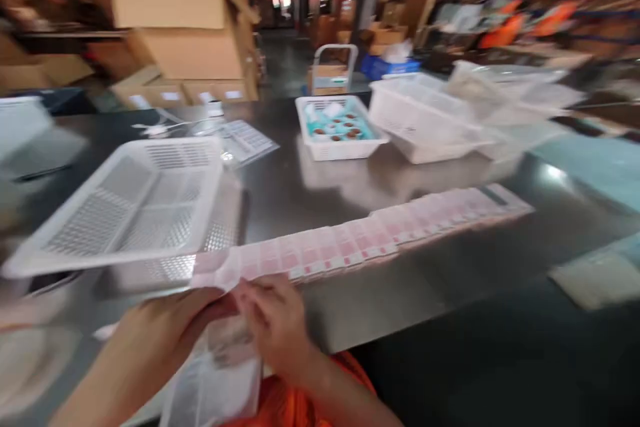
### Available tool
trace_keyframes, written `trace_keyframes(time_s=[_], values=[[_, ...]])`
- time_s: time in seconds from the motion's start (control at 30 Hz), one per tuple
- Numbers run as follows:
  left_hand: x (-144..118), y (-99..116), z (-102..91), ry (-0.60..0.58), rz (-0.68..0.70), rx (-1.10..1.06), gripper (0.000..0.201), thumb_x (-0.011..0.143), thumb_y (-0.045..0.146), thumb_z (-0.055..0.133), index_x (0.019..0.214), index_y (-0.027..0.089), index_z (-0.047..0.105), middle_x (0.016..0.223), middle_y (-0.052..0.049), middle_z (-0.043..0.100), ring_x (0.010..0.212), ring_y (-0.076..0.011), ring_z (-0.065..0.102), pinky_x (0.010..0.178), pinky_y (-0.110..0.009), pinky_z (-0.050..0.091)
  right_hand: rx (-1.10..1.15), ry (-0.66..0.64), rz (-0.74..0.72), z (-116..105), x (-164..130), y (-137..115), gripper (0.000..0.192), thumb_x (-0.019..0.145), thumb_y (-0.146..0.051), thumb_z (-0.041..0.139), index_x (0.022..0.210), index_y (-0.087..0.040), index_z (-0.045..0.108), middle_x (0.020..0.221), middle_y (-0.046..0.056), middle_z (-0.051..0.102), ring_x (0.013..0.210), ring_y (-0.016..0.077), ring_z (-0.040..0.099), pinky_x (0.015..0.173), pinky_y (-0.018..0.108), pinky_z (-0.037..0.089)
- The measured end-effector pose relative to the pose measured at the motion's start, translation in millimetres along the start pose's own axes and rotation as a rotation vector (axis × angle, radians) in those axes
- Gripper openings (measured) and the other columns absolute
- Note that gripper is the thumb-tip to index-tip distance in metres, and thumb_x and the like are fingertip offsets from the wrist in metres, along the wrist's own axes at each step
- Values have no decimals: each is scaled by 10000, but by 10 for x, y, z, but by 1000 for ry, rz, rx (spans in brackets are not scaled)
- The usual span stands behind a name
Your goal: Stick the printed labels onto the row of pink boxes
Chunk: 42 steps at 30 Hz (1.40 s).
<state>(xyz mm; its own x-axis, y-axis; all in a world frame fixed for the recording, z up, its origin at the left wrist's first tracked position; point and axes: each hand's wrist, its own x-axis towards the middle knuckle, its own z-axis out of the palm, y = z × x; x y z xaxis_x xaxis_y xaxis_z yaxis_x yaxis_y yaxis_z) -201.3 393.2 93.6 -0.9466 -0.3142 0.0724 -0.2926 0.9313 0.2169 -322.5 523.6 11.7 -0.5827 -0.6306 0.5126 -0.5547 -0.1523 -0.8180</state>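
Observation:
A long pink and white strip of joined packets (380, 233) lies across the shiny metal table (425, 280), running from the near left to the far right. My left hand (165, 327) and my right hand (275, 323) both grip the strip's near end. Under my hands hangs a clear plastic bag (220, 380). An empty white perforated basket (125, 207) stands just beyond my left hand. The picture is blurred by motion.
A small white basket with teal and brown items (337, 127) sits mid-table. Larger white and clear bins (425, 117) stand to its right. Clear packaging (240, 140) lies behind the empty basket. Cardboard boxes (185, 40) and shelving fill the background.

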Motion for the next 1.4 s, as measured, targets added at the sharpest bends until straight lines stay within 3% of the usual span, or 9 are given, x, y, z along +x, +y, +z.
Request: trace_keyframes(time_s=[0.13, 0.27, 0.37, 0.5, 0.63, 0.87, 1.13, 1.33, 1.4], values=[[-169, -64, -153, -124, -129, 42, 236, 977, 271, 473, 956, 248, 707, 864, 14, 780, 730, -186, 732, 580, -257, 463, 125, -89, 66, 151, 79, -103, 293, 880, -127, 581, 1116, -242, 711, 955, 42, 699, 873, 164, 664, 788, 287, 563], [-299, -217, -181, -83, -181, 3, 216, 967, 209, 479, 964, 234, 694, 839, 11, 767, 709, -181, 718, 565, -260, 426, 126, -204, 87, 369, 146, -237, 246, 847, -90, 590, 993, -228, 733, 894, 27, 686, 824, 156, 654, 753, 276, 560], [-448, -387, -135, -43, -208, -36, 207, 946, 160, 482, 942, 225, 679, 804, 15, 747, 687, -174, 700, 542, -268, 383, 13, -208, 27, 551, 191, -330, 233, 811, -49, 585, 886, -211, 735, 867, 30, 664, 830, 163, 645, 747, 272, 554], [-555, -567, -82, 19, -255, -86, 193, 940, 169, 476, 864, 216, 648, 751, 22, 716, 651, -176, 673, 526, -285, 326, -178, -170, -116, 760, 245, -415, 251, 872, -86, 569, 1013, -194, 746, 842, 42, 613, 778, 152, 634, 689, 249, 553], [-553, -662, -92, 19, -310, -125, 200, 926, 170, 465, 890, 216, 657, 762, 6, 725, 655, -192, 675, 534, -292, 319, -226, -194, -162, 892, 284, -440, 311, 911, -90, 536, 1147, -197, 709, 878, 47, 626, 794, 141, 652, 696, 229, 566], [-505, -741, -77, 21, -300, -149, 223, 875, 131, 470, 948, 219, 661, 828, -13, 739, 707, -205, 679, 561, -293, 347, -165, -193, -103, 956, 326, -435, 299, 912, -88, 545, 1145, -212, 687, 943, 48, 690, 875, 155, 677, 770, 254, 575], [-416, -737, -110, -68, -347, -131, 221, 864, 111, 455, 878, 214, 650, 794, -15, 734, 681, -196, 677, 549, -283, 349, -144, -140, -104, 999, 257, -359, 264, 910, -79, 556, 1070, -226, 706, 980, 29, 747, 906, 152, 703, 845, 263, 567], [-414, -678, -125, -32, -289, -144, 235, 899, 135, 446, 908, 227, 663, 787, -6, 732, 667, -177, 665, 544, -267, 356, 19, -171, 115, 919, 295, -358, 293, 844, -101, 599, 1084, -229, 706, 931, 29, 715, 820, 151, 688, 726, 254, 584], [-410, -650, -128, -17, -263, -138, 231, 900, 137, 449, 907, 227, 662, 774, -1, 729, 640, -174, 653, 529, -269, 331, 71, -179, 154, 880, 314, -382, 275, 813, -82, 596, 1001, -236, 725, 889, 19, 701, 792, 146, 678, 694, 244, 576]])
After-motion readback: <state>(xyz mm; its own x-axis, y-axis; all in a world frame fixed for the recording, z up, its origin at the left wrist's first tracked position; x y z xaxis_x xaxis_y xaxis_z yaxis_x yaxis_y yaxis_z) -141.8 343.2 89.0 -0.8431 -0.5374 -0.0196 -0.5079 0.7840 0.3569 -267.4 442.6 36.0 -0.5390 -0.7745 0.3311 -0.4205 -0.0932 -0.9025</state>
